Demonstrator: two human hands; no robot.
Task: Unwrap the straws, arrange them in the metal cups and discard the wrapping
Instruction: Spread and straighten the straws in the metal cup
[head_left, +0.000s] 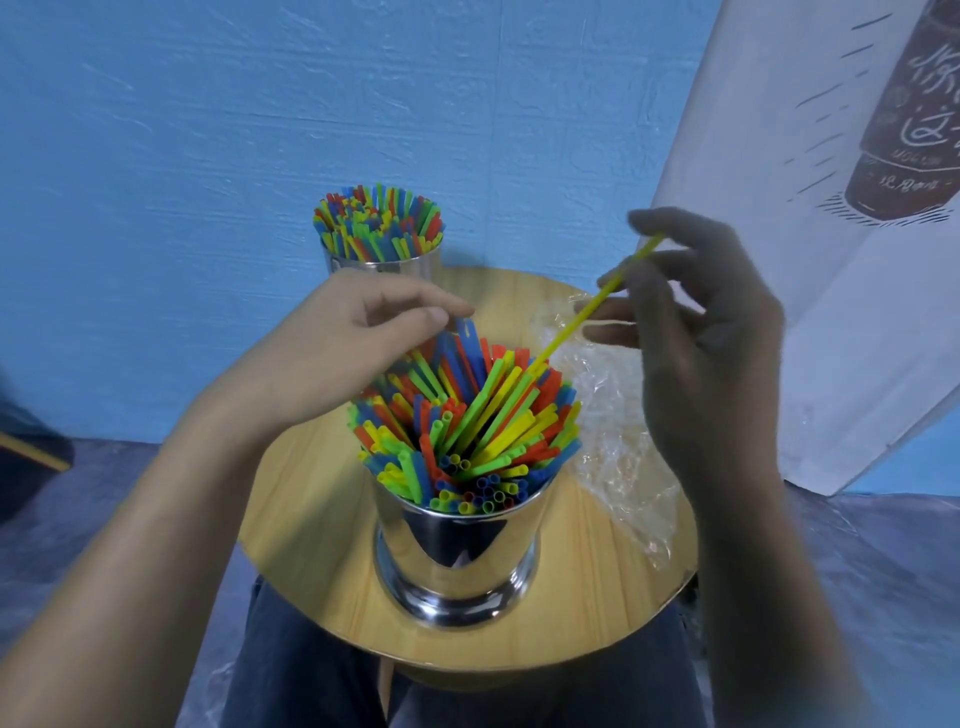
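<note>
One light, bendy yellow straw (563, 335) is pinched near its top by the right hand (717, 343); left hand (332, 343) perhaps nips a blue straw (467, 332) in the near-edge cup (457, 556).

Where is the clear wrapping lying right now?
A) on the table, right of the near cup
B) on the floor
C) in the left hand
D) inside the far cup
A: the clear wrapping lies crumpled on the round table, right of the near metal cup, while the right hand holds a yellow straw.
</note>
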